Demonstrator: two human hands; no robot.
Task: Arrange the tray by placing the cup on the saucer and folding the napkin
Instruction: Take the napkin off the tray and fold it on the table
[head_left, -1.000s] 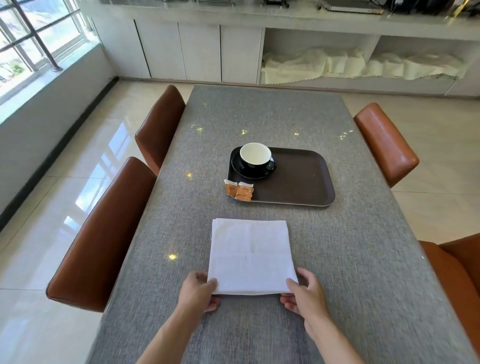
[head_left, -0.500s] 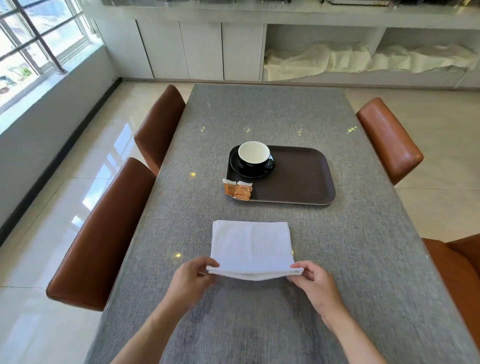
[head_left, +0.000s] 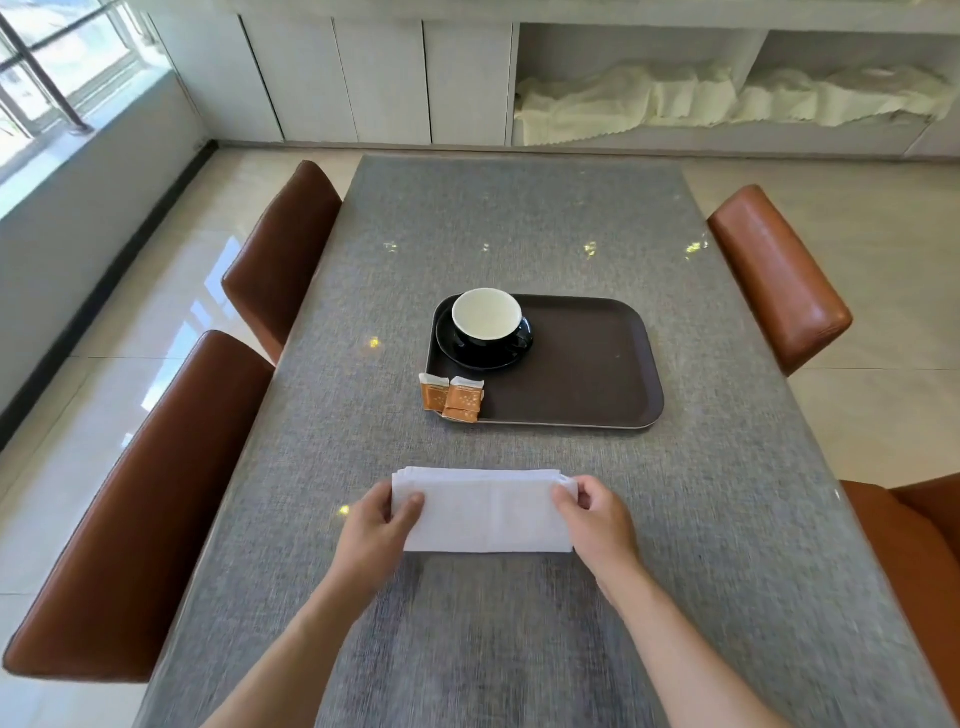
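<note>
A white napkin (head_left: 485, 510) lies folded into a wide, short rectangle on the grey table, near me. My left hand (head_left: 375, 529) pinches its left end and my right hand (head_left: 597, 519) pinches its right end, both near the far corners. Farther off, a dark brown tray (head_left: 587, 374) holds a black cup (head_left: 488, 319) with a white inside. The cup stands upright on a black saucer (head_left: 467, 354) in the tray's far left corner.
Orange sachets (head_left: 453, 399) lie at the tray's near left corner, partly over its rim. Brown leather chairs stand along the table: two on the left (head_left: 150, 499), others on the right (head_left: 774, 275). Cabinets and shelves with pale cloths (head_left: 717, 98) line the far wall.
Both hands lifted the napkin's near edge and carried it away from me onto the far edge, halving the square into a narrow rectangle. The cup, saucer and tray have not moved.
</note>
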